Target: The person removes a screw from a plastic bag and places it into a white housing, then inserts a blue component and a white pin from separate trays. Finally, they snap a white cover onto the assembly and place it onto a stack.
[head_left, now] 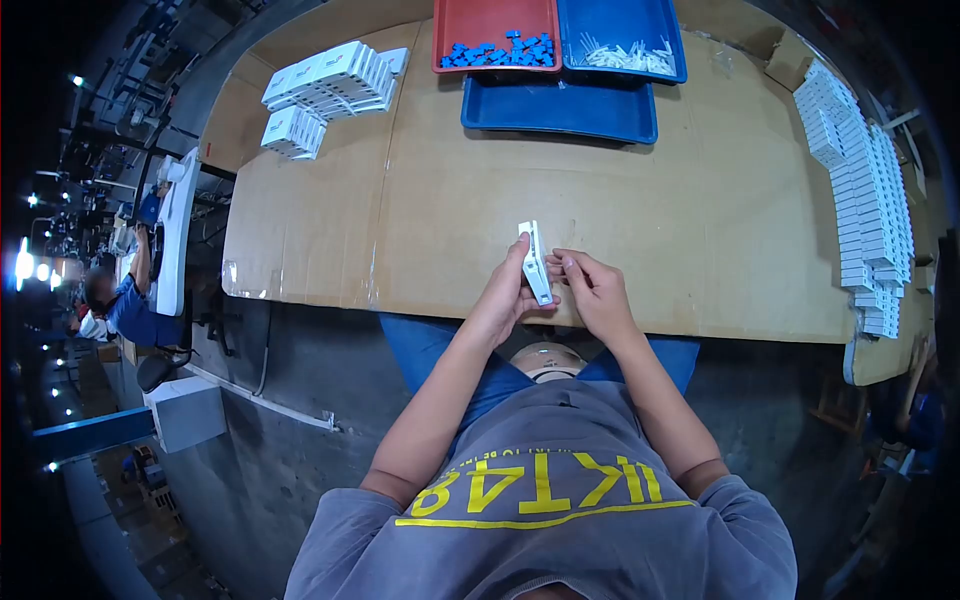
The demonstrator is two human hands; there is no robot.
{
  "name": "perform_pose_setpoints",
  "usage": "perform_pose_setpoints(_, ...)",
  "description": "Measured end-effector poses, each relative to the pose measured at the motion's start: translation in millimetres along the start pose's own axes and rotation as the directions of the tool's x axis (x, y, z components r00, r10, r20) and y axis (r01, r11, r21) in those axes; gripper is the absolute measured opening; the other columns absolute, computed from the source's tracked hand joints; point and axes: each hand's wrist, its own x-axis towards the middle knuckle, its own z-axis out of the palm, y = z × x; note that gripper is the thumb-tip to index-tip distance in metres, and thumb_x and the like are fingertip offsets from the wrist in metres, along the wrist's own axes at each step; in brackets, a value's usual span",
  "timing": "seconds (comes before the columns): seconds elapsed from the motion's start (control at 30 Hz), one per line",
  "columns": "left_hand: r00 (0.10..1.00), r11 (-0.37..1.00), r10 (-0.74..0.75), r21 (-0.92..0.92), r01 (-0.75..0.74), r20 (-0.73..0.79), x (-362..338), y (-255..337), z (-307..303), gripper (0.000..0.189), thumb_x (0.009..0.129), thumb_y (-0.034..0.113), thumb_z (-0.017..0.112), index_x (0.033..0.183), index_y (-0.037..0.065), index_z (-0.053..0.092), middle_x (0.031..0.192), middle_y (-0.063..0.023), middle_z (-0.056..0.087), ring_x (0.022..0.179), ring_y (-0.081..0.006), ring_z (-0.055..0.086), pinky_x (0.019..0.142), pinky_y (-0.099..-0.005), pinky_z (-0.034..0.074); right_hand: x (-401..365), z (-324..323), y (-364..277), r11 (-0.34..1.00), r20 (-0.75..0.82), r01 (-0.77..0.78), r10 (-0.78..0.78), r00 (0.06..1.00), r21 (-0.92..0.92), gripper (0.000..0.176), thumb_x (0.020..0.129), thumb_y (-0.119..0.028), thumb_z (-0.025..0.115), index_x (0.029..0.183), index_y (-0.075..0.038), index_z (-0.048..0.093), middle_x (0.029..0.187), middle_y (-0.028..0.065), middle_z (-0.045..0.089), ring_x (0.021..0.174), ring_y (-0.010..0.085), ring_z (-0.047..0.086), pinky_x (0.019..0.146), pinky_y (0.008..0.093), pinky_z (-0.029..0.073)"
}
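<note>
A slim white plastic part [535, 262] stands nearly upright over the front edge of the cardboard-covered table. Around its left side and lower end are the fingers of my left hand [506, 293], which grips it. Just to the right of the part is my right hand [594, 290], with thumb and fingertips pinched close together. Whatever lies between those fingertips, if anything, is too small to make out.
On the table [460, 220], a red tray [495, 12] holds blue pieces and a blue tray [620, 15] white pieces. Another blue tray [558, 108] sits nearer. White parts are stacked left [330, 85] and right [865, 200]. A person [140, 300] sits far left.
</note>
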Motion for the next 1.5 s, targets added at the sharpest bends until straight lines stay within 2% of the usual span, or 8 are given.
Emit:
perform_pose_setpoints(0.2,0.999,0.999,0.036,0.016,-0.036,0.018,-2,-6,-1,0.059,0.108,0.051,0.048,0.14,0.002,0.055,0.119,-0.0115,0.069,0.104,-0.021,0.069,0.092,-0.0386,0.059,1,-2,-4,0.999,-0.011,0.015,-0.015,1.0,0.039,0.027,0.108,-0.015,0.056,0.123,0.003,0.071,0.111,0.0157,0.078,0.104,0.0215,0.077,0.088,0.0325,0.06)
perform_pose_setpoints(0.27,0.968,0.962,0.251,0.115,-0.249,-0.005,-8,-7,7,0.057,0.105,0.036,0.053,0.15,0.001,0.045,0.128,-0.0118,0.063,0.115,-0.0202,0.064,0.1,-0.0378,0.055,2,-2,2,0.995,-0.011,0.002,-0.001,1.0,0.099,0.028,0.109,-0.016,0.057,0.126,0.001,0.07,0.116,0.0141,0.077,0.104,0.0204,0.075,0.088,0.0322,0.059)
perform_pose_setpoints(0.33,0.935,0.92,0.353,0.171,-0.354,0.038,-2,-11,-3,0.083,0.091,0.006,0.065,0.164,0.002,0.026,0.145,-0.0119,0.051,0.135,-0.0201,0.052,0.116,-0.0375,0.043,3,-2,0,0.982,-0.026,-0.045,0.051,0.998,0.182,0.029,0.108,-0.017,0.058,0.129,0.0,0.069,0.121,0.012,0.075,0.106,0.0192,0.073,0.089,0.0318,0.059)
perform_pose_setpoints(0.57,0.801,0.772,0.533,0.232,-0.592,0.273,-9,-8,-2,0.107,0.074,-0.01,0.068,0.166,0.007,0.016,0.159,-0.0168,0.036,0.151,-0.0264,0.039,0.122,-0.0409,0.037,8,-10,-25,0.906,0.087,-0.217,0.198,0.976,0.364,0.041,0.102,-0.017,0.07,0.137,0.002,0.06,0.129,0.0121,0.068,0.114,0.0175,0.066,0.091,0.0335,0.057)
perform_pose_setpoints(0.7,0.721,0.661,0.594,0.294,-0.691,0.357,-21,-2,6,0.105,0.082,0.003,0.065,0.17,0.009,0.007,0.168,-0.0159,0.026,0.157,-0.0273,0.028,0.127,-0.0427,0.025,9,-7,-33,0.911,0.025,-0.122,0.122,0.992,0.394,0.05,0.096,-0.011,0.076,0.139,0.002,0.056,0.14,0.0158,0.061,0.126,0.0217,0.062,0.1,0.0383,0.056)
perform_pose_setpoints(0.8,0.738,0.787,0.579,-0.003,-0.617,0.346,-14,-3,0,0.093,0.099,0.026,0.061,0.17,0.009,0.003,0.171,-0.0196,0.017,0.161,-0.033,0.016,0.129,-0.0449,0.02,7,-2,-33,0.848,0.047,-0.049,0.029,0.998,0.528,0.056,0.092,-0.005,0.078,0.142,0.001,0.054,0.147,0.0161,0.055,0.135,0.0255,0.056,0.111,0.0418,0.05)
perform_pose_setpoints(0.93,0.777,0.77,0.6,0.127,-0.625,0.191,-16,-6,17,0.085,0.11,0.053,0.047,0.169,0.007,0.009,0.164,-0.0189,0.032,0.153,-0.0267,0.03,0.124,-0.0388,0.025,0,13,-44,0.908,-0.03,0.198,-0.201,0.979,0.369,0.054,0.092,-0.004,0.077,0.141,0.004,0.057,0.151,0.0191,0.053,0.144,0.0298,0.049,0.119,0.0418,0.042)
perform_pose_setpoints(1.5,0.692,0.675,0.718,0.166,-0.719,0.076,-19,-18,28,0.098,0.104,0.071,0.043,0.165,-0.002,0.021,0.151,-0.0171,0.047,0.143,-0.0242,0.043,0.121,-0.0359,0.029,-26,37,-40,0.927,-0.14,0.376,-0.372,0.918,0.0,0.045,0.103,-0.007,0.061,0.145,0.011,0.054,0.148,0.0314,0.055,0.138,0.0403,0.057,0.112,0.0409,0.048)
